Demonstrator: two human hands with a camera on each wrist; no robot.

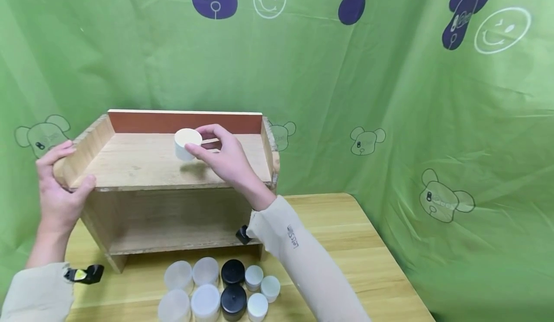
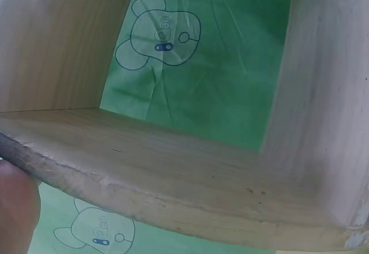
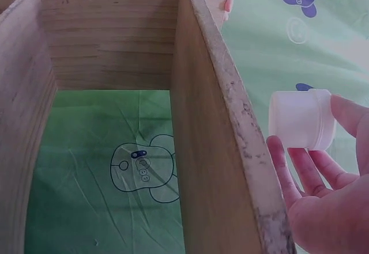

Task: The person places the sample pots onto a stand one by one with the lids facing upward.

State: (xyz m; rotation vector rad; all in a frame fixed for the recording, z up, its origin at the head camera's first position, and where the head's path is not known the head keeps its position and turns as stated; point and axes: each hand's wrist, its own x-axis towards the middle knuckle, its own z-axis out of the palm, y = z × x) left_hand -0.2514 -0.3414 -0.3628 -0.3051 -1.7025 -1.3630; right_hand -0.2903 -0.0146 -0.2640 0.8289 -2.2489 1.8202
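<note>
A small white lidded jar is pinched between the thumb and fingers of my right hand. It is upright over the top board of a wooden shelf, with a shadow below it. The right wrist view shows the same jar beside the shelf edge, my fingers on its side and lid. At the far left, my left hand grips the shelf's left side panel and front corner. One fingertip of it shows at the wood edge in the left wrist view.
On the wooden table in front of the shelf stand several jars: frosted ones, black-lidded ones and small white-lidded ones. The shelf has a lower board and a reddish-brown back strip. A green patterned curtain hangs behind.
</note>
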